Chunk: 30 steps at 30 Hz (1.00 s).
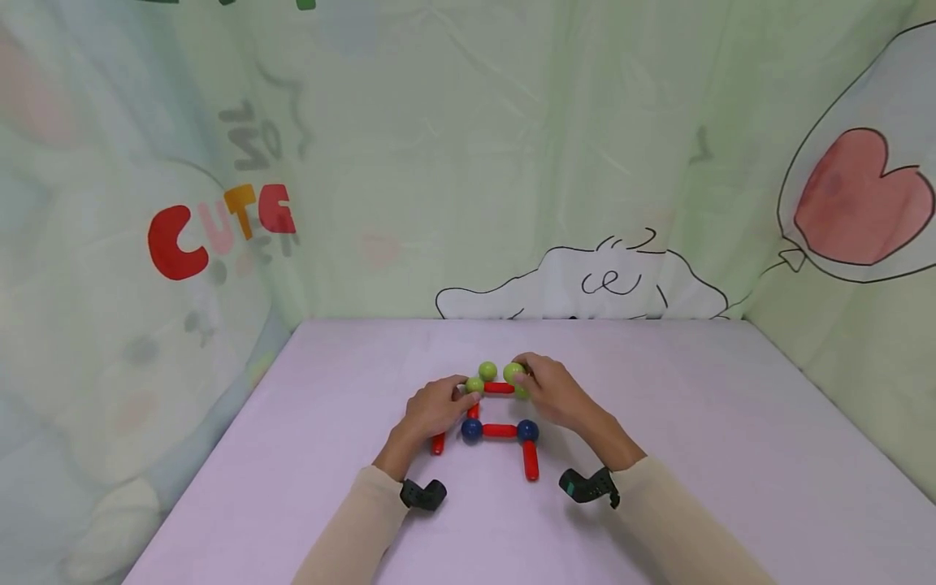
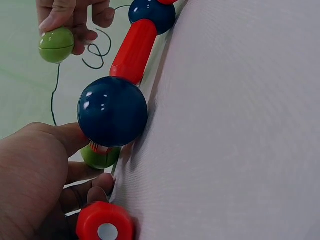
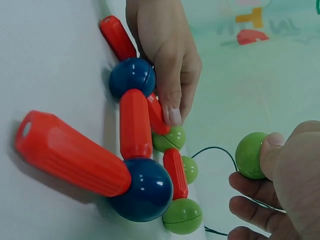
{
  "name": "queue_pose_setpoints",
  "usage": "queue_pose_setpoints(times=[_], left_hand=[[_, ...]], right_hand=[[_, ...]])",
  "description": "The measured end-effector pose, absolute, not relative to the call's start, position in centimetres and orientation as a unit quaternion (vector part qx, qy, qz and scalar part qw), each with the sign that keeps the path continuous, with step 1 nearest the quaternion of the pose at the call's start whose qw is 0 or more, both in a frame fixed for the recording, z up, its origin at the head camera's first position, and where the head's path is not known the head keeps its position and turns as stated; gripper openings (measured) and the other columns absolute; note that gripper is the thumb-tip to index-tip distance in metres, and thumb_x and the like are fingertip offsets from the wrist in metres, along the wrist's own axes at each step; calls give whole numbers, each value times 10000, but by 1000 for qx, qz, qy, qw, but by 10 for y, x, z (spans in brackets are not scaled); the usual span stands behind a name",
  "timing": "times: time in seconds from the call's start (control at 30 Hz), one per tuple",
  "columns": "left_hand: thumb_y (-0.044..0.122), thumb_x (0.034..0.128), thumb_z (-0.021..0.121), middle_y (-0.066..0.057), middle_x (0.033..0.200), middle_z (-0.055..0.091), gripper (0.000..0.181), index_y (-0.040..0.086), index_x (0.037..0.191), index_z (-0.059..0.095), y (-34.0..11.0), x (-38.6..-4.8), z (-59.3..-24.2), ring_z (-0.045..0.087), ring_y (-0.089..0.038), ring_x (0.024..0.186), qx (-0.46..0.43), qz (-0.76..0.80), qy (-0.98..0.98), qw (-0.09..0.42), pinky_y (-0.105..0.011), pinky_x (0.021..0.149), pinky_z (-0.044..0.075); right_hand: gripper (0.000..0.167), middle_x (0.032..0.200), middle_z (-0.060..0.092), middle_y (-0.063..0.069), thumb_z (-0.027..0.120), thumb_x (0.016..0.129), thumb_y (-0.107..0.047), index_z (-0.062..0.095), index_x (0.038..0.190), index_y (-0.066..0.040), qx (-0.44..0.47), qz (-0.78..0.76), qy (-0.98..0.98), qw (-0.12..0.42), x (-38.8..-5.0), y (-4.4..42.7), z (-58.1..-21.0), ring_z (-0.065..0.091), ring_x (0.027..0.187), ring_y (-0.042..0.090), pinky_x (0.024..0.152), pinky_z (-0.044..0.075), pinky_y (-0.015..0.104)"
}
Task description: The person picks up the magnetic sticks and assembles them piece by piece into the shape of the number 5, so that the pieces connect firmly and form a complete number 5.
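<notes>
My left hand (image 1: 436, 406) holds the frame's back-left corner, thumb and fingers about a green ball (image 1: 475, 385) and the end of the short red rod (image 3: 157, 115) joined to it. Between thumb and fingertips my right hand (image 1: 553, 392) pinches another green ball (image 3: 250, 155), raised just above the back-right green ball (image 3: 182, 216). A red rod (image 1: 500, 388) links the two back balls. Along the front, two blue balls (image 1: 471, 430) are joined by a red rod (image 1: 500, 431). From the right blue ball (image 1: 527, 431) a red rod (image 1: 530, 461) points towards me.
A loose-looking green ball (image 1: 487, 371) sits behind the frame. Left of the frame is a red rod (image 1: 438, 444); whether it touches the blue ball cannot be told. Everything rests on a pale lilac tabletop (image 1: 658, 422), with a printed curtain (image 1: 409, 162) behind it.
</notes>
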<state>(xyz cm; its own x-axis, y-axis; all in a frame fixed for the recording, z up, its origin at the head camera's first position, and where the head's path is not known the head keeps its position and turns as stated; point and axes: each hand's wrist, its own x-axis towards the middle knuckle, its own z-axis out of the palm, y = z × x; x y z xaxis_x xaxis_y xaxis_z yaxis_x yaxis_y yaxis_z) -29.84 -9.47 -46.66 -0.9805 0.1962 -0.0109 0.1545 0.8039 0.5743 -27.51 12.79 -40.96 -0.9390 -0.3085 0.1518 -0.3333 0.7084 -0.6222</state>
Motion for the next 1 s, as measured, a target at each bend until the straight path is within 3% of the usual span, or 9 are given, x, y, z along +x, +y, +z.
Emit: queue_pose_setpoints(times=[0.33,0.57,1.0], left_hand=[[514,978,610,18,870,583,551,184,1419,585,-95,-299,-466,547,-183,759,94,300,949,33,-340,648,393],[524,975,609,29,895,586,566,189,1431,577,-94,-298,-468,547,-184,792,97,296,950,31,-354,690,406],[512,975,617,21,881,585,558,188,1429,578,-94,-296,-464,547,-188,788,92,296,950,34,-353,687,401]], right_hand=[[297,1034,620,56,602,1020,-112,577,1293,0,206,363,-909,-8,-255,138,-412,568,936,211,819,530,335],[285,1030,637,11,641,986,-71,609,1267,-34,224,372,-900,-35,-242,144,-415,574,973,205,770,537,262],[226,1011,639,-31,678,963,-81,672,1187,-103,309,364,-870,-120,-231,159,-407,572,953,214,748,511,276]])
